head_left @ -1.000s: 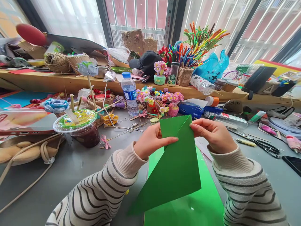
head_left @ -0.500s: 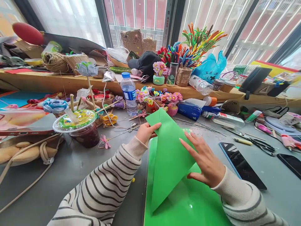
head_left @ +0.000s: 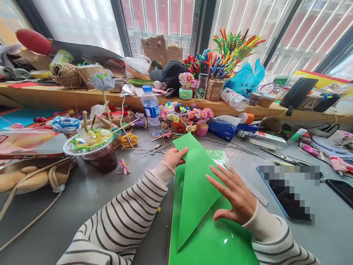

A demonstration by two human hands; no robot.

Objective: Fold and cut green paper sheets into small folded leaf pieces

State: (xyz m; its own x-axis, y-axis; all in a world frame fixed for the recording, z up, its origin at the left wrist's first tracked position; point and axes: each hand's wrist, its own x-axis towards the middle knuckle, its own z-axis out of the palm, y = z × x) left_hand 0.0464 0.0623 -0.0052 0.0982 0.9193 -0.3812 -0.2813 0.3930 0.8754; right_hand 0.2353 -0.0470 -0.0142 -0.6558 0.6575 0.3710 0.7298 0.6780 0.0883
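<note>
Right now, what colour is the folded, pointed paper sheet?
The folded sheet is green, in the head view.

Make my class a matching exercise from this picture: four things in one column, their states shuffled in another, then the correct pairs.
Column one
1. left hand
2. right hand
3. water bottle
4. cup

Column two
A. upright and blue-capped
B. spread open
C. topped with a green and yellow lid
D. pinching the folded green paper

Right pairs: 1-D, 2-B, 3-A, 4-C
</note>
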